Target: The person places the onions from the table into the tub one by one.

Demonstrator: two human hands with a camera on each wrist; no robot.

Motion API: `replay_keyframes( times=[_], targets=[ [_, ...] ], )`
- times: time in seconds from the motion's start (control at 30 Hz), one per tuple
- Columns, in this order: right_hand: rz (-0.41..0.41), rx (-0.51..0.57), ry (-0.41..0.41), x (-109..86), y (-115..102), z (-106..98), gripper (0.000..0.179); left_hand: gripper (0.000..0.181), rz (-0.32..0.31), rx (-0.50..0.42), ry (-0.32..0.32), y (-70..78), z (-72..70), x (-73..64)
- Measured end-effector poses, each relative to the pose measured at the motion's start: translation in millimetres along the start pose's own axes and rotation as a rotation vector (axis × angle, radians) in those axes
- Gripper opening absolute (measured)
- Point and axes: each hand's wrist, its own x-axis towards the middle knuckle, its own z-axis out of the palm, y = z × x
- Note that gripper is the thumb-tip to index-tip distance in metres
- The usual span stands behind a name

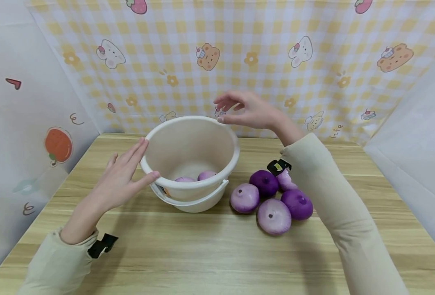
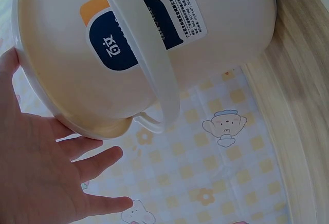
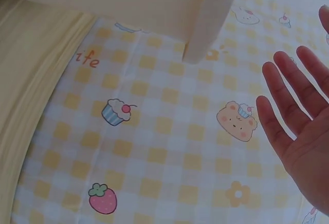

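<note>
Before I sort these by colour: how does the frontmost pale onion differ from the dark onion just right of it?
Colour: the pale onion is whitish lilac, the dark onion deep purple.
Mark: the pale onion shows a brown spot, the dark onion a purple nub.
Place: the pale onion lies frontmost, the dark onion closer to the right sleeve.
Both are round and rest on the table outside the bucket.

A white bucket [image 1: 189,143] stands upright on the counter [image 1: 188,254], its handle [image 1: 202,202] lowered along the near side. Two pale purple onions [image 1: 206,175] show inside, partly hidden. Five more onions [image 1: 274,216], two dark purple, sit clustered just right of it.
</note>
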Motion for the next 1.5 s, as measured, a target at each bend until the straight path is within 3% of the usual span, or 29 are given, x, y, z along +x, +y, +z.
replay_keyframes(
  times=[0.67, 1.17, 1.5],
  targets=[
    [0.014, 0.022, 0.081, -44.0, 22.3, 6.8, 0.039, 0.078, 0.004, 0.002, 0.007, -0.7, 0.7, -0.7],
    [0.059, -0.003, 0.092, -83.6, 36.9, 6.2, 0.036, 0.077, 0.005, 0.003, 0.015, -1.3, 1.3, -1.3],
    [0.089, -0.018, 0.093, -105.4, 13.9, 6.3, 0.033, 0.078, 0.011, -0.001, 0.017, -2.2, 2.0, -1.3]
  ],
)
